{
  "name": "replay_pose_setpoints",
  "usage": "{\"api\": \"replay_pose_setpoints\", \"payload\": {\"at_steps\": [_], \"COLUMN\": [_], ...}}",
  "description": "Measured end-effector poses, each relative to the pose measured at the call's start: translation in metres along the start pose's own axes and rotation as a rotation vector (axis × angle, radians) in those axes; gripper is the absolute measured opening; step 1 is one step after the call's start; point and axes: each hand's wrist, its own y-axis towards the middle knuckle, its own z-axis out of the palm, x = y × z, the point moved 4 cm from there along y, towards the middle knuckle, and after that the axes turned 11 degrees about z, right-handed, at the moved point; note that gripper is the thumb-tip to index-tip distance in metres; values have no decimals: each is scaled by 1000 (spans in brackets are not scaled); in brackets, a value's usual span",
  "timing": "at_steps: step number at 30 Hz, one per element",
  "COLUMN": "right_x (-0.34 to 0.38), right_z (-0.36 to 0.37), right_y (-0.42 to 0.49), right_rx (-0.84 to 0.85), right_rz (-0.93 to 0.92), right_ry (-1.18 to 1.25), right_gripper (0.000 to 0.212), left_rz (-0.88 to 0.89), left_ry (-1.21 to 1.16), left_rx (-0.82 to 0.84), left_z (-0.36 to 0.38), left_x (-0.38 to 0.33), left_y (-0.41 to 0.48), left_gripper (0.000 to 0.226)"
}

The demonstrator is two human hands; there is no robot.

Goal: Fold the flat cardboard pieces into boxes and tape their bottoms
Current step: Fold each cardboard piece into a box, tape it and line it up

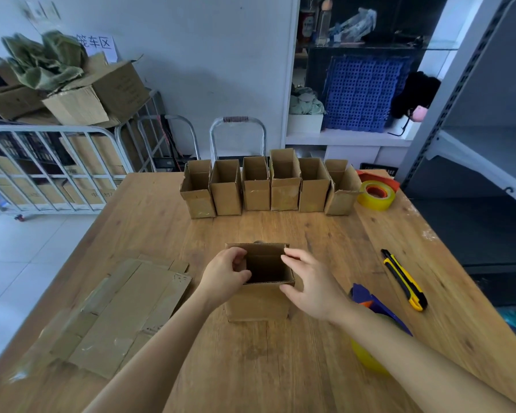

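Open-topped brown cardboard box [258, 302]: upright at the middle of the light wooden table [280, 368], just in front of the person, mouth up; interior dark, bottom not visible from the head view.

Left hand [225, 274]: grips the box's left wall, fingers curled over the rim into the opening, thumb at the near left edge.

Right hand [310, 289]: spread along the right wall, fingers nearly straight with tips at the far right rim, thumb touching the near right corner; no pinch visible.

Stack of flat brown cardboard pieces [122, 314]: lying on the table to the left of the box, near the left forearm, apart from the box.

Blue tape dispenser with a yellow roll [367, 299]: right of the box, partly hidden under the right forearm.

Yellow-and-black utility knife [404, 278]: further right, lying flat on the table, apart from the dispenser.

Row of six upright brown cardboard boxes [255, 189]: along the far edge of the table, side by side, tops open; the fourth from the left stands taller.

Yellow tape roll with a red core [376, 195]: just beside the row's right end.
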Motion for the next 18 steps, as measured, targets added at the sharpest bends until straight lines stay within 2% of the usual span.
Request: {"api": "replay_pose_setpoints", "payload": {"at_steps": [3, 6, 9, 12, 14, 18], "right_x": [3, 8, 7, 1, 1, 12], "right_z": [6, 22, 19, 11, 10, 15], "right_y": [3, 3, 11, 13, 10, 10], "right_rx": [73, 177, 187, 226, 159, -117], "right_rz": [-38, -122, -62, -19, -8, 128], "right_ry": [-38, -111, -43, 38, 55, 72], "right_gripper": [61, 57, 56, 49, 39, 17], "left_rz": [6, 9, -32, -32, 27, 218], "left_ry": [21, -5, -201, -272, -191, 101], "left_rx": [49, 62, -37, -64, -7, 32], "left_z": [1, -1, -13, -25, -26, -20], "left_x": [1, 2, 7, 11, 10, 14], "left_y": [2, 0, -9, -18, -22, -22], "left_gripper": [51, 43, 22, 22, 19, 19]}}
